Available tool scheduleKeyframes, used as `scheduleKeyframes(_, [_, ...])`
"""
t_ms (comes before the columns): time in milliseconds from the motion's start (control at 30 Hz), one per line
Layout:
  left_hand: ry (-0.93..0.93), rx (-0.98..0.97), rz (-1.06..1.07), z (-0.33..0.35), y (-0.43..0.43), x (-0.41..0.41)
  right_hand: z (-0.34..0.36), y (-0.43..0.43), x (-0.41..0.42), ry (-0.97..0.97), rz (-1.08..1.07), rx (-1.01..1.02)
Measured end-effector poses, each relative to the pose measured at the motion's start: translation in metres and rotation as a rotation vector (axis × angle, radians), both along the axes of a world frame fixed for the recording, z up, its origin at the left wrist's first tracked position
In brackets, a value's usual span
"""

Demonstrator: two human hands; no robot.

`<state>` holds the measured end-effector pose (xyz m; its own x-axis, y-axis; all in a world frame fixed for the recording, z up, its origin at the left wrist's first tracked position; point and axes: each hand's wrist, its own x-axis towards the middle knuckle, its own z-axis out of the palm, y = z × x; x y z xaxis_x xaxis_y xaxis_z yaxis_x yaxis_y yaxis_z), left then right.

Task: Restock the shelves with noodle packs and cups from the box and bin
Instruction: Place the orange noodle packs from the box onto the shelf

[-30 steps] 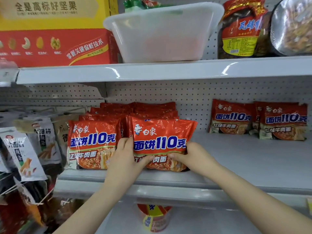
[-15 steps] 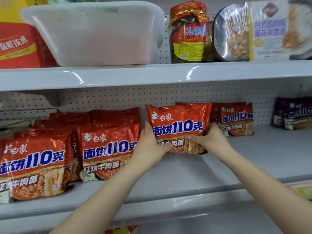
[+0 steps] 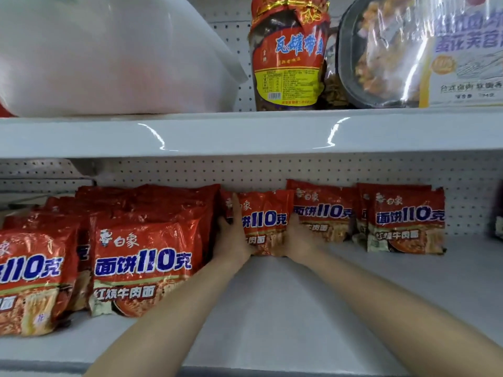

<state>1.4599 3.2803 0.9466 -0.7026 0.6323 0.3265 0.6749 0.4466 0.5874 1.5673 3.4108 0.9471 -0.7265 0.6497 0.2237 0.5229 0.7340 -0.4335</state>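
Two hands, left hand point(image 3: 231, 240) and right hand point(image 3: 298, 238), clasp one red noodle pack point(image 3: 262, 221) upright at the back of the shelf point(image 3: 285, 308), between a packed row point(image 3: 141, 257) and two standing stacks point(image 3: 405, 219).

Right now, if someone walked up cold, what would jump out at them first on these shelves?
Probably both hands, left hand and right hand, gripping a red noodle pack upright at the back of the lower shelf. Next, the crowded rows of matching packs on the left. Above, a red-labelled jar stands on the upper shelf.
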Motion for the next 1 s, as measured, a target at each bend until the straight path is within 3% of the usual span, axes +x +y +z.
scheduleKeyframes(200, [0.095, -0.094, 0.177, -0.006, 0.028, -0.014, 0.005, 0.015, -0.021, -0.117, -0.141, 0.330])
scheduleKeyframes(500, [0.191, -0.179, 0.358, -0.009, 0.046, -0.015, 0.000, 0.036, -0.023, -0.265, -0.093, 0.410])
scheduleKeyframes(733, [0.138, -0.138, 0.260, -0.003, 0.044, 0.003, 0.002, 0.035, 0.007, -0.296, -0.045, 0.371])
scheduleKeyframes(1000, [0.115, -0.165, -0.068, 0.018, 0.040, 0.070, 0.003, -0.002, 0.102, -0.112, -0.140, 0.215])
